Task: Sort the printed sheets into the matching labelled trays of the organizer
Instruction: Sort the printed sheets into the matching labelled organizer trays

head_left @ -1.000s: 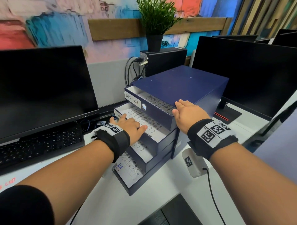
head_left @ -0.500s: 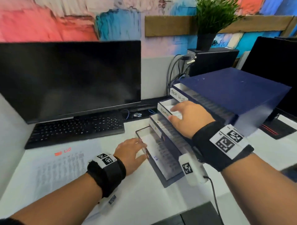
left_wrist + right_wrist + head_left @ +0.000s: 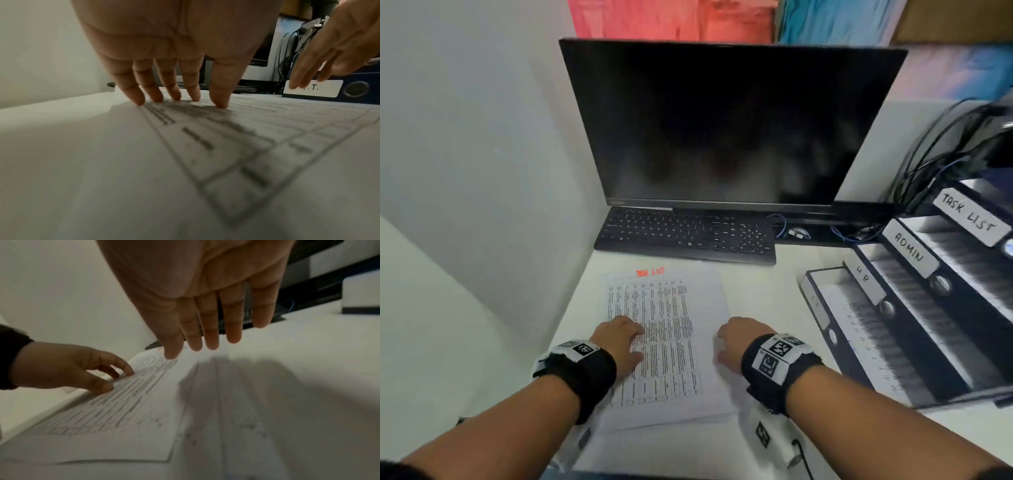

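Printed white sheets (image 3: 671, 342), stacked flat on white desk (image 3: 774, 260) before black keyboard (image 3: 685, 234). Left hand (image 3: 619, 342): fingertips (image 3: 221, 104) spread, pressing top sheet. Right hand (image 3: 732, 342): fingers (image 3: 209, 331) straight, side by side, above stack's right edge. Dark blue organizer (image 3: 928, 308) with labelled trays, well right of stack.

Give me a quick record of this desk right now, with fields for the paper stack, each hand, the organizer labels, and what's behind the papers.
paper stack: printed sheets lie on the white desk, red heading on top
left hand: fingertips touch the top sheet
right hand: open, at the stack's right edge
organizer: trays labelled TASK LIST, ADMIN, HR; lowest label unreadable from the head view
behind papers: keyboard, dark monitor
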`<state>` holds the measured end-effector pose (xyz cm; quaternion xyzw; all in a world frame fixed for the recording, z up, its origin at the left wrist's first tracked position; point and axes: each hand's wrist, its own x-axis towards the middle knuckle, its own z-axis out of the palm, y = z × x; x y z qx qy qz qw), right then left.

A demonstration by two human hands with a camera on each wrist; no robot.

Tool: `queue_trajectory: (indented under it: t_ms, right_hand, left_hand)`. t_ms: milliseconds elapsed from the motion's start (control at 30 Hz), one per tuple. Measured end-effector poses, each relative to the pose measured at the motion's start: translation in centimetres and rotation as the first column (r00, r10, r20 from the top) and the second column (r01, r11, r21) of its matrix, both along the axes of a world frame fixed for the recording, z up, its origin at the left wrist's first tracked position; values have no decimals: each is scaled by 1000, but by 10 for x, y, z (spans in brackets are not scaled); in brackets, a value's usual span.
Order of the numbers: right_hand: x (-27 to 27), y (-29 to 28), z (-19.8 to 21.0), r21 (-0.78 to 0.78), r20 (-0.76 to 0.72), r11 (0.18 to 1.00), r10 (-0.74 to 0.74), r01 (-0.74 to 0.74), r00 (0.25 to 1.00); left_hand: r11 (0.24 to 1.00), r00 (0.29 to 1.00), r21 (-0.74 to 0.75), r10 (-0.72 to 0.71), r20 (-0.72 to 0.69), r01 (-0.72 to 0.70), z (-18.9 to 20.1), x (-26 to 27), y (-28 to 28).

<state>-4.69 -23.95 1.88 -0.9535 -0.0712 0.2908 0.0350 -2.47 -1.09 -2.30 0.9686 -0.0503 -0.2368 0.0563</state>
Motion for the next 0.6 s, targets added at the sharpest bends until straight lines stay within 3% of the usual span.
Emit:
queue_trajectory:
  t_ms: [167, 433, 600]
  right_hand:
    - [10, 26, -14, -3, -7, 1000, 2, -3, 1000]
    - [11, 30, -28, -33, -5, 991, -127, 127, 992]
    - [11, 29, -30, -11, -12, 966, -260, 260, 965]
  left_hand:
    - [997, 1000, -70, -12, -22, 11, -1, 6, 11]
    - [940, 941, -47, 339, 5, -339, 14, 31, 30]
    - [853, 874, -198, 483, -48, -482, 11, 40, 29]
